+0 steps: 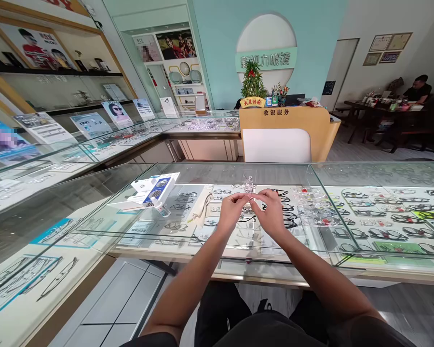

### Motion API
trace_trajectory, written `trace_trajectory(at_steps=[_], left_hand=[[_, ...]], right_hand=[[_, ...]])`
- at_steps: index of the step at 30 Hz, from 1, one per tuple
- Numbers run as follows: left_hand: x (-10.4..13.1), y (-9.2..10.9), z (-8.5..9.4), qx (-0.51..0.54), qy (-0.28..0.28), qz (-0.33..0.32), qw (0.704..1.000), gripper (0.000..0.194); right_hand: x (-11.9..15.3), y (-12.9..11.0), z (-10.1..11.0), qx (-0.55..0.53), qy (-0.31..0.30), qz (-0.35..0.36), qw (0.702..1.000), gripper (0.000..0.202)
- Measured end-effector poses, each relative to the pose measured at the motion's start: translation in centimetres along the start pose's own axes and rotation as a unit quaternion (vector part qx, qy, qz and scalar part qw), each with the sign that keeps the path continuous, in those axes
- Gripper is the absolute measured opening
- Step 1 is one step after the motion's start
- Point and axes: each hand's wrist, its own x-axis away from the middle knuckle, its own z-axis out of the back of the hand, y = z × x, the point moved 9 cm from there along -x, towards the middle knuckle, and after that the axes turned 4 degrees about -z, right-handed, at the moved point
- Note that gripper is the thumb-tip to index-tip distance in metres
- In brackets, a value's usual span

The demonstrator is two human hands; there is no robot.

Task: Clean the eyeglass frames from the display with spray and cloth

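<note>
Above the glass counter top, my left hand and my right hand meet at their fingertips. The fingers of both are pinched together around a small, clear glasses-like item, whose thin parts stick up past the fingertips. Its exact shape is too small to make out. Beneath the glass, rows of eyeglasses lie around and to the right of my hands. To the left of my left hand, a pale cloth-like item with a dark, thin object lies on the counter.
A small white bottle stands by a blue-and-white box at the counter's left. Another display case runs along the left. Farther back are a wooden cashier desk with a plant and a seated person at a table.
</note>
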Motion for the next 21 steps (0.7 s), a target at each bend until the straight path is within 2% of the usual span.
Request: trace_trajectory(at_steps=[3,5,8,11,15,18,21], left_hand=[[-1.6,1.0,0.3,-0.123,-0.030,-0.065,0.990,0.042],[-3.2,2.1,0.3,-0.242,-0.063,-0.114,0.962,0.043],[-6.6,3.7,0.5,-0.341,-0.096,-0.155,0.922,0.031],[-10.2,4.2,-0.2,-0.451,-0.147,-0.181,0.862,0.021],[-13.6,1.7,-1.6,-0.524,-0.232,-0.164,0.803,0.013],[-14.6,-1.2,-2.2,-0.561,-0.275,-0.144,0.768,0.013],[-14.9,-3.4,-2.2,-0.587,-0.292,-0.128,0.744,0.014]], right_hand=[[-0.9,0.3,-0.5,-0.024,-0.076,0.014,0.997,0.025],[-2.0,1.3,0.0,-0.057,-0.104,0.002,0.993,0.027],[-4.1,4.2,2.2,-0.081,-0.073,-0.025,0.994,0.038],[-5.3,7.8,4.2,-0.088,-0.031,-0.059,0.994,0.043],[-5.2,11.0,4.7,-0.099,-0.023,-0.085,0.991,0.037],[-4.6,12.1,4.3,-0.113,-0.031,-0.096,0.988,0.037],[-4.2,12.3,3.8,-0.124,-0.041,-0.103,0.986,0.037]])
